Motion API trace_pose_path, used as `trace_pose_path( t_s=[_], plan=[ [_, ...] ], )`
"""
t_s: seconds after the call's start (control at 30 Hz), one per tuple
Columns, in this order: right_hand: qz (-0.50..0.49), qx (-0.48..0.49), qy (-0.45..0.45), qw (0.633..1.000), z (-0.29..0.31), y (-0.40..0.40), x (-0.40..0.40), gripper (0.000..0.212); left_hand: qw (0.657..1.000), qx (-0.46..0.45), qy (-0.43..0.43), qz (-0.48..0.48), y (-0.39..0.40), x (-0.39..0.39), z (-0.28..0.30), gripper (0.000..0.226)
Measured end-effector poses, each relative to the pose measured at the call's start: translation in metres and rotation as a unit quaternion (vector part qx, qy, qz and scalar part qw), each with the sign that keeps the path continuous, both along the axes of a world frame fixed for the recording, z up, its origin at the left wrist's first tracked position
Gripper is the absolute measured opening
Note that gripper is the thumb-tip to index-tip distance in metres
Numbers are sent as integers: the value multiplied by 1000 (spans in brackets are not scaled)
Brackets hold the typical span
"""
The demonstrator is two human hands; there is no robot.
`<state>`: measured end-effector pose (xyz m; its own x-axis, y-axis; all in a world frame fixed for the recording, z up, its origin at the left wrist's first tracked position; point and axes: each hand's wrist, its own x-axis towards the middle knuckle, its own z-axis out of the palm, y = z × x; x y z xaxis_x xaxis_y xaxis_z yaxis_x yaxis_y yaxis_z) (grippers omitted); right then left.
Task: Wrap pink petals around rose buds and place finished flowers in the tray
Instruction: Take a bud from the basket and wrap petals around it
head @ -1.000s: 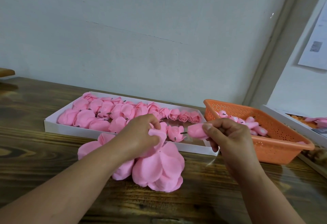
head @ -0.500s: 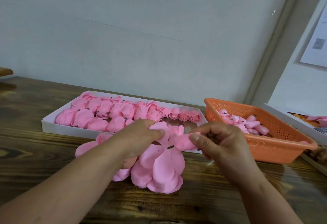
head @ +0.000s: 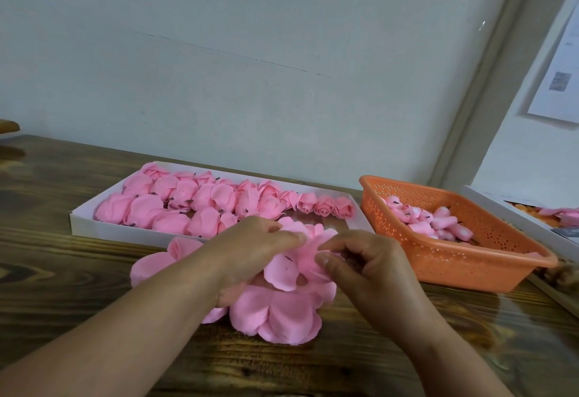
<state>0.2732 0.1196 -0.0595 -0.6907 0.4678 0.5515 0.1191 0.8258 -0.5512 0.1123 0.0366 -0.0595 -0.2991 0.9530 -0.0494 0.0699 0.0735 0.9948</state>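
Pink, soft petal pieces (head: 282,312) lie heaped on the wooden table just in front of us, and our two hands meet over the top of the heap. Our left hand (head: 250,249) rests on the pile with its thumb and forefinger pinched onto a raised pink petal (head: 300,236); the other fingers curl down into the heap. Our right hand (head: 363,265) has its fingers curled in, thumb pressed toward the fingertips against the same cluster of petals; we cannot tell whether a rose bud sits inside that pinch, since the petals and fingers hide it.

Just behind the heap stands a shallow white cardboard tray (head: 94,224), its left part packed with finished pink flowers (head: 175,205) and a short row of small pink rosebuds (head: 322,207) toward its right end. To the right of the tray, apart from it, sits an orange perforated plastic basket (head: 454,258) holding more small pink buds (head: 429,221).

Everything rests on a dark, glossy wood-grain table (head: 62,287). A pale plastered wall (head: 250,67) rises behind it, with a printed white paper sheet (head: 560,83) at the far right.
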Motion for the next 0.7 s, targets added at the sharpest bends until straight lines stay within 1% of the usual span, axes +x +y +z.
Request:
trace_pose_path(
  t_s=[0.07, 0.13, 0.2, 0.3, 0.4, 0.53, 0.7],
  plan=[
    [-19, -10, 7, 1000, 0, 1, 0, 9, 1000, 7, -8, 2, 0, 1, 1, 12],
    [-28, -12, 8, 1000, 1, 1, 0, 8, 1000, 13, 12, 9, -1, 4, 1, 16],
    [-19, -2, -2, 1000, 1, -1, 0, 8, 995, 17, 90, 37, 1, 7, -2, 26],
    [10, 47, -39, 998, 0, -5, -2, 7, 968, 26, 236, 78, 1, 13, -2, 44],
    [19, 103, -61, 993, -1, -6, -4, 7, 949, 35, 304, 83, 2, 16, -1, 47],
    [7, 97, -50, 994, -2, -8, -5, 9, 944, 47, 326, 35, 1, 18, -1, 53],
    [-11, 45, -36, 998, -2, -6, -4, 4, 957, 55, 283, 0, -4, 19, 1, 57]
  ],
)
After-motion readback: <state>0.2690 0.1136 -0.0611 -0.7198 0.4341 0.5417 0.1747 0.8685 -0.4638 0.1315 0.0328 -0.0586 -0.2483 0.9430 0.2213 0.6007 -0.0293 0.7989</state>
